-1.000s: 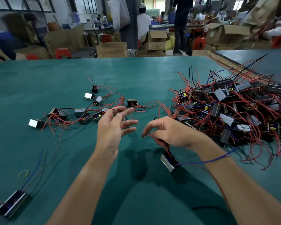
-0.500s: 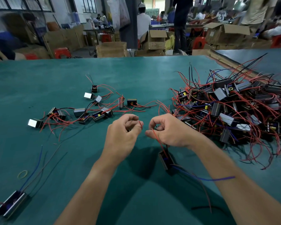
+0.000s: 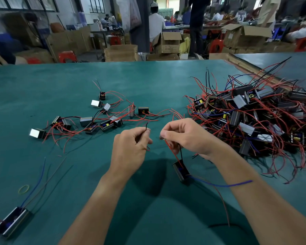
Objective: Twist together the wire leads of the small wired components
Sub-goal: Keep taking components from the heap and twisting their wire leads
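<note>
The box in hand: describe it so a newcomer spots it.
On the green table, look between the big wire pile and the scattered boxes. Below the right hand is a small black box. Unlike the others, its red wire runs up into that hand's fingers.

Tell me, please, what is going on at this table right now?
A person is working on one small component. The right hand pinches its red lead, and the left hand pinches a thin black wire; the hands are apart. A tangled pile lies to the right, a smaller group to the left.

Matt green table (image 3: 78,82), shiny metal casings (image 3: 37,133)
</note>
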